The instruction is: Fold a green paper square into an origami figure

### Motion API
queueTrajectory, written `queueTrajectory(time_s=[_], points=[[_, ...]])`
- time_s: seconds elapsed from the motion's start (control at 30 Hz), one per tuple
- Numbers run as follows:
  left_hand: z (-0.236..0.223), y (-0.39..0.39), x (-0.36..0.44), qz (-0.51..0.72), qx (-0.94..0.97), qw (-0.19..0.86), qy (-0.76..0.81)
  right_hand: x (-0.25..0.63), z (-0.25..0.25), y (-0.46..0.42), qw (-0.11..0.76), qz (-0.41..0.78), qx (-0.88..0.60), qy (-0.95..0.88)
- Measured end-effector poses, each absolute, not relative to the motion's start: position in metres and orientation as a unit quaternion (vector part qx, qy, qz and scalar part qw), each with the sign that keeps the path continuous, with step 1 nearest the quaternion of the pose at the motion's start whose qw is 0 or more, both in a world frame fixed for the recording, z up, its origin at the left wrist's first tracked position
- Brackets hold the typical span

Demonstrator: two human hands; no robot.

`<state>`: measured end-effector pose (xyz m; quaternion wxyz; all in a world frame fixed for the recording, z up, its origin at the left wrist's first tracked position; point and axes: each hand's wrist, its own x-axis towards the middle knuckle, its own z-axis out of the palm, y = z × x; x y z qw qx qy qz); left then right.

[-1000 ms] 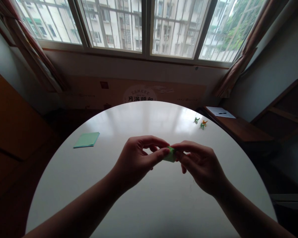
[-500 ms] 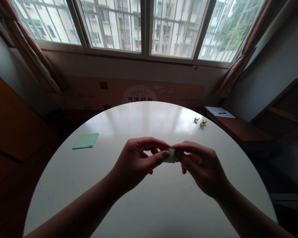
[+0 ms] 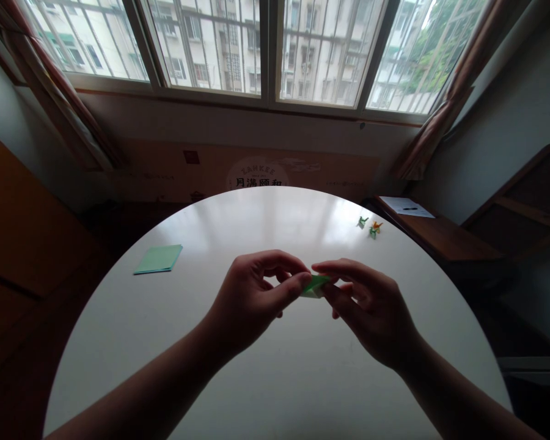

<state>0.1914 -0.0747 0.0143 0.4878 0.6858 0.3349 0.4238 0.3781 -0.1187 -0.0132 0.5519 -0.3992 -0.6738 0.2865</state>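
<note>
Between my two hands, above the white round table [image 3: 275, 379], is a small folded green paper [image 3: 315, 285] with a paler underside. My left hand [image 3: 263, 290] pinches its left end between thumb and fingers. At the right end, the thumb and fingers of my right hand [image 3: 371, 302] close on the paper. The fingertips hide part of its edges, so the exact fold cannot be made out.
On the table's left lies a stack of light green square paper [image 3: 158, 260]. Small folded paper figures, green [image 3: 363, 221] and orange [image 3: 376, 227], stand at the far right. Beyond the table's right edge, a wooden surface [image 3: 444, 235] holds a white sheet [image 3: 407, 207] with a pen.
The green paper has changed shape, now showing a flatter, wider green face that slants toward the right hand. My fingertips have shifted slightly, with the two index fingers a little further apart.
</note>
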Motion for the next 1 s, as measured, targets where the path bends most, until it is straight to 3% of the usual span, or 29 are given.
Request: queueTrajectory(time_s=[0.27, 0.4, 0.73, 1.0], points=[[0.013, -0.072, 0.191, 0.404, 0.661, 0.534, 0.340, 0.379, -0.015, -0.120, 0.555, 0.268, -0.373, -0.693], [0.012, -0.071, 0.191, 0.361, 0.687, 0.525, 0.349, 0.382, -0.014, -0.118, 0.565, 0.316, -0.379, -0.662], [0.013, -0.070, 0.188, 0.319, 0.752, 0.458, 0.352, 0.390, -0.008, -0.111, 0.450, 0.477, -0.405, -0.638], [0.015, -0.064, 0.186, 0.256, 0.714, 0.534, 0.373, 0.392, -0.011, -0.111, 0.442, 0.498, -0.433, -0.608]])
